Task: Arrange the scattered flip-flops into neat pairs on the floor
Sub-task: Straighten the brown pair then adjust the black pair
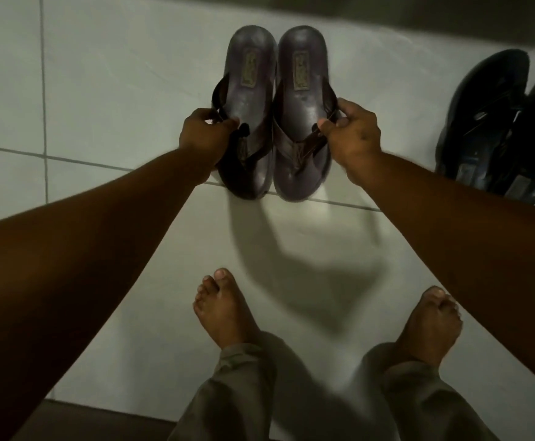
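Two dark brown flip-flops lie side by side at the top centre, heels toward the far wall and toes toward me. My left hand (204, 136) grips the outer strap of the left brown flip-flop (248, 90). My right hand (352, 135) pinches the outer strap of the right brown flip-flop (302, 100). The two soles are nearly touching along their inner edges. Whether they rest fully on the floor or are slightly raised I cannot tell; a shadow falls below them.
A pair of black flip-flops (495, 122) lies close together at the right edge, partly cut off. Pale floor tiles (116, 74) with grey grout lines run under everything. My bare feet (224, 307) stand on the tile below, and a dark wall base runs along the top.
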